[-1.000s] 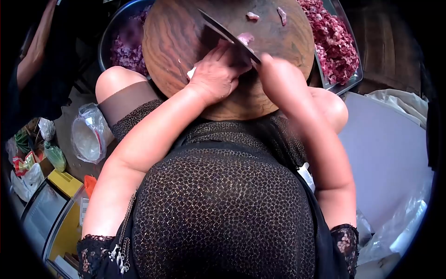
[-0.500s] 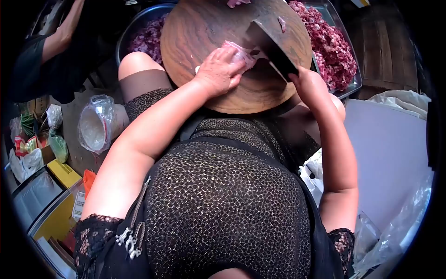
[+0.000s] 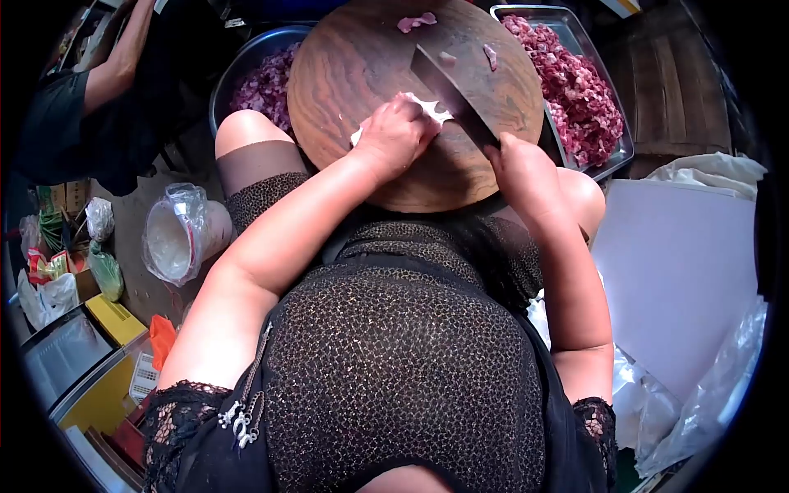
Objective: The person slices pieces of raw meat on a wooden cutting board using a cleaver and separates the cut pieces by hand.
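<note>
A round wooden chopping block (image 3: 329, 74) stands in front of my knees. My left hand (image 3: 396, 135) is closed over a pale piece of meat (image 3: 429, 107) on the block; its white edges stick out on both sides of the fingers. In my right hand (image 3: 524, 168) is the handle of a cleaver (image 3: 454, 97), its broad dark blade slanting up and left over the block, just right of the meat. Small pink scraps (image 3: 417, 22) lie at the block's far side, and another scrap (image 3: 491, 57) sits near its right edge.
A metal tray (image 3: 629, 140) heaped with chopped meat (image 3: 575, 90) stands right of the block. Behind its left side is a blue-rimmed basin (image 3: 218, 90) of chopped meat. A plastic-lined bucket (image 3: 177, 238) stands at left, with a pale board (image 3: 674, 255) at right. Another person's arm (image 3: 123, 62) shows upper left.
The cleaver and my right hand have shifted left, closer to the meat. My left hand's fingers have curled in more tightly, and the meat under them looks bunched and whiter.
</note>
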A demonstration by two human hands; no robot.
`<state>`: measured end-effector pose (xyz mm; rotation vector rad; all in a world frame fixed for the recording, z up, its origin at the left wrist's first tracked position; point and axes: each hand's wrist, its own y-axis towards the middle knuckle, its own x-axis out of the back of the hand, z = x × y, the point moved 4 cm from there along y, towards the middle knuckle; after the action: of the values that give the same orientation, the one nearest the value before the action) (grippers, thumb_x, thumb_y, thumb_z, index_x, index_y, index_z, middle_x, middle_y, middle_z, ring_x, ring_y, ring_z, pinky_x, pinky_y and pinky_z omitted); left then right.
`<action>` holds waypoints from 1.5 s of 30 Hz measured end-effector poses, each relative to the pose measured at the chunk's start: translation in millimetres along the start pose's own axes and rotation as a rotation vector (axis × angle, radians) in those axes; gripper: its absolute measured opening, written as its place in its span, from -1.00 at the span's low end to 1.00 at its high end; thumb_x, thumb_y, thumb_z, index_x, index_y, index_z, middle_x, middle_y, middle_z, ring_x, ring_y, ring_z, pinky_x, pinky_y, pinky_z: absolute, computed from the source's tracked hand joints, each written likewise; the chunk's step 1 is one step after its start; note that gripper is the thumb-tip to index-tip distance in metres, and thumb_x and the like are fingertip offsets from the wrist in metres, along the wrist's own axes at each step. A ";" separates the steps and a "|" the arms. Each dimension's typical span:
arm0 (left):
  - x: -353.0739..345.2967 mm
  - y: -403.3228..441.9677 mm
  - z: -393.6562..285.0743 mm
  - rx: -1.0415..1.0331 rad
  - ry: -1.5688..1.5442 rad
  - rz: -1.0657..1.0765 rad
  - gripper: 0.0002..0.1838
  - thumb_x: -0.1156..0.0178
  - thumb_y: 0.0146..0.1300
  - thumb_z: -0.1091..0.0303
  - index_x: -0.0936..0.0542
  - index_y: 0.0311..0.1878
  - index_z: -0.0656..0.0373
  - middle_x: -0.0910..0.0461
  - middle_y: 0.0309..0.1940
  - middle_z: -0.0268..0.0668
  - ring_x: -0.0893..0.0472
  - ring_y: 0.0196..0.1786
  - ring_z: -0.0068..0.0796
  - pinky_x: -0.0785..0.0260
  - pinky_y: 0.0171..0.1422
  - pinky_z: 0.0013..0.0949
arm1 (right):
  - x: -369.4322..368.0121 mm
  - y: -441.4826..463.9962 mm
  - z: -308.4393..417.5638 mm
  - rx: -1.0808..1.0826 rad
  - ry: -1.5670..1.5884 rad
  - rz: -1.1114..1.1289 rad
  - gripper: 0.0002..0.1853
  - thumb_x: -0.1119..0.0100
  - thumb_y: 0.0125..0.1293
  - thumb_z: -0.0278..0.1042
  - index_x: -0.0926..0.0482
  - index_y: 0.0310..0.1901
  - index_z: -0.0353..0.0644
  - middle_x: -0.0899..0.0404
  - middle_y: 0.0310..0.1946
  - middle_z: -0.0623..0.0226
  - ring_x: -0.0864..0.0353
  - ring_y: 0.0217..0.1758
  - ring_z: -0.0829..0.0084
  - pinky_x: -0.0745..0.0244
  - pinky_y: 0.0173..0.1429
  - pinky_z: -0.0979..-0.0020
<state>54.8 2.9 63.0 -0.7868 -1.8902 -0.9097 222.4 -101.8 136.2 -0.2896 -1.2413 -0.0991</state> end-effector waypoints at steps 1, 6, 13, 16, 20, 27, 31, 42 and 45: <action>-5.4 -1.7 -1.4 -0.057 -0.010 -0.072 -0.70 -0.32 0.05 0.31 -0.69 -0.08 -0.06 -0.50 0.05 -0.24 -0.46 0.17 -0.16 -0.39 0.23 -0.17 | -11.5 2.6 -3.1 0.013 -0.042 0.050 -0.78 -0.08 0.39 -0.25 -0.53 -0.28 -0.26 -0.65 -0.37 -0.04 -0.66 -0.27 -0.07 -0.54 -0.18 0.00; -9.8 -3.6 -12.0 -0.082 -0.049 -0.083 -0.69 -0.29 0.04 0.30 -0.69 -0.07 -0.09 -0.48 0.08 -0.21 -0.40 0.21 -0.11 -0.26 0.39 -0.13 | -29.9 27.0 15.5 0.015 -0.032 0.069 -0.85 -0.03 0.30 -0.42 -0.55 -0.25 -0.30 -0.66 -0.34 -0.06 -0.69 -0.22 -0.04 -0.58 -0.13 0.04; -1.7 -4.8 -21.4 -0.105 0.050 0.226 -0.60 -0.35 0.02 0.19 -0.68 0.01 -0.17 -0.43 0.21 -0.20 -0.33 0.32 -0.04 -0.14 0.45 0.04 | -26.8 116.8 33.1 -0.009 0.015 0.147 -0.73 -0.14 0.31 -0.24 -0.63 -0.05 -0.18 -0.69 -0.17 0.01 -0.68 -0.05 0.01 -0.56 0.03 0.08; 33.6 -23.4 -51.9 -0.239 0.039 0.090 -0.66 -0.33 0.06 0.24 -0.70 -0.02 -0.20 -0.46 0.24 -0.18 -0.33 0.41 -0.13 -0.17 0.41 0.20 | -5.1 101.7 12.7 -0.074 -0.012 -0.078 -0.68 -0.13 0.37 -0.10 -0.58 -0.11 -0.23 -0.69 -0.23 0.00 -0.66 -0.05 -0.02 -0.53 0.01 0.05; 33.6 -40.3 -15.9 -0.077 -0.238 0.065 -0.73 -0.30 0.10 0.35 -0.68 -0.08 0.06 -0.57 0.06 -0.11 -0.54 0.18 -0.09 -0.40 0.28 -0.09 | 12.1 53.7 8.2 0.014 0.119 -0.109 -0.71 -0.11 0.37 -0.13 -0.56 -0.12 -0.21 -0.66 -0.26 -0.08 -0.64 -0.11 -0.08 -0.49 -0.01 -0.03; 17.8 -17.9 9.7 -0.112 -0.255 -0.161 -0.73 -0.31 0.13 0.34 -0.67 -0.06 0.05 -0.58 -0.04 -0.18 -0.56 0.04 -0.09 -0.46 0.15 -0.15 | -14.6 -40.8 27.5 0.121 -0.104 -0.091 -0.86 -0.02 0.39 -0.31 -0.43 -0.28 -0.19 -0.64 -0.47 0.10 -0.68 -0.40 0.07 -0.57 -0.36 0.10; 6.0 -10.8 15.7 -0.077 -0.146 -0.137 -0.67 -0.30 0.11 0.21 -0.65 -0.02 0.00 -0.51 0.00 -0.15 -0.56 0.00 -0.07 -0.47 0.08 -0.09 | -32.1 -39.0 26.8 0.089 -0.172 -0.045 -0.94 -0.03 0.30 -0.43 -0.41 -0.34 -0.18 -0.62 -0.50 0.13 -0.69 -0.41 0.12 -0.59 -0.40 0.14; 9.6 -4.1 23.1 -0.110 -0.159 -0.174 -0.66 -0.29 0.06 0.29 -0.67 -0.03 -0.03 -0.52 0.00 -0.16 -0.54 0.05 -0.09 -0.46 0.17 -0.13 | -25.0 27.7 35.7 0.140 -0.110 0.173 -0.80 -0.07 0.38 -0.34 -0.44 -0.35 -0.30 -0.58 -0.59 0.02 -0.64 -0.48 0.01 -0.52 -0.42 0.07; 0.7 -7.3 26.6 -0.055 -0.249 -0.161 -0.66 -0.30 0.02 0.36 -0.66 -0.07 0.10 -0.52 -0.02 -0.12 -0.54 0.04 -0.01 -0.45 0.19 -0.10 | -26.5 61.7 56.6 0.178 -0.119 0.199 -0.81 -0.08 0.36 -0.33 -0.46 -0.34 -0.29 -0.62 -0.52 -0.03 -0.67 -0.43 -0.03 -0.57 -0.35 0.05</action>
<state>37.2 21.2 52.3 -0.8213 -2.1786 -1.0040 176.1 -29.5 117.7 -0.2653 -1.3228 0.2013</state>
